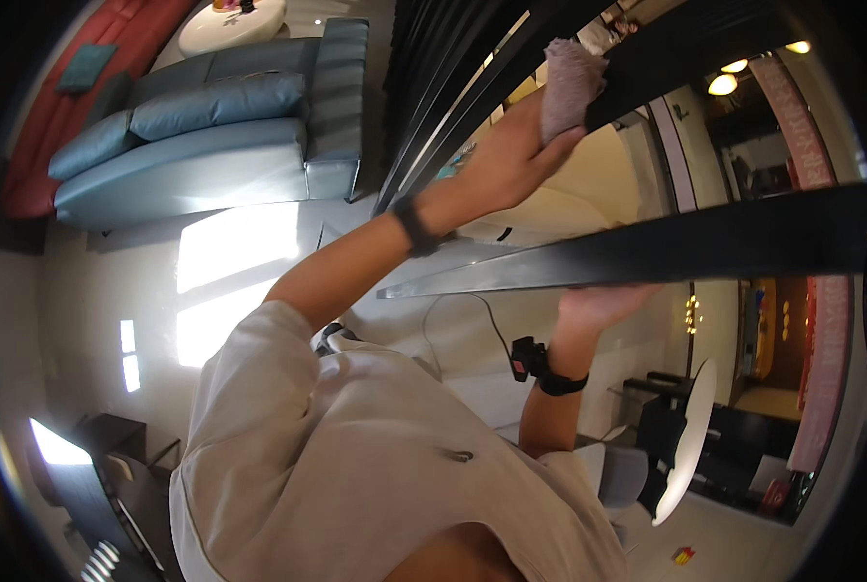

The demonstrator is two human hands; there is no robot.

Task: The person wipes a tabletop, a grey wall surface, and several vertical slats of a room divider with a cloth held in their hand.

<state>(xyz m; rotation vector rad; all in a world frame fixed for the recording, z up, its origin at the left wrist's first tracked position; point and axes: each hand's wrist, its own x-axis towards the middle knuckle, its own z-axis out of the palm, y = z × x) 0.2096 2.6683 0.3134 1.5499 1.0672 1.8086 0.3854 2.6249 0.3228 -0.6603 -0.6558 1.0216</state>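
Observation:
My left hand (510,156) reaches up and forward, its fingers around a fluffy pinkish-grey cloth (570,87) that lies against a dark slat or panel. A black band is on that wrist. My right hand (604,305) is at the lower edge of a long black slat (644,244) that runs across in front of me. The slat hides most of its fingers; a bit of skin shows at the upper edge, so the hand seems to grip it. A strap with a small black device is on the right wrist.
A blue-grey leather sofa (208,153) and a red sofa (36,153) stand at upper left, near a round white table (233,29). More black slats (451,87) rise ahead. A cream rounded seat (586,182) shows behind them. A white tabletop (688,444) and grey chair (619,473) are at right.

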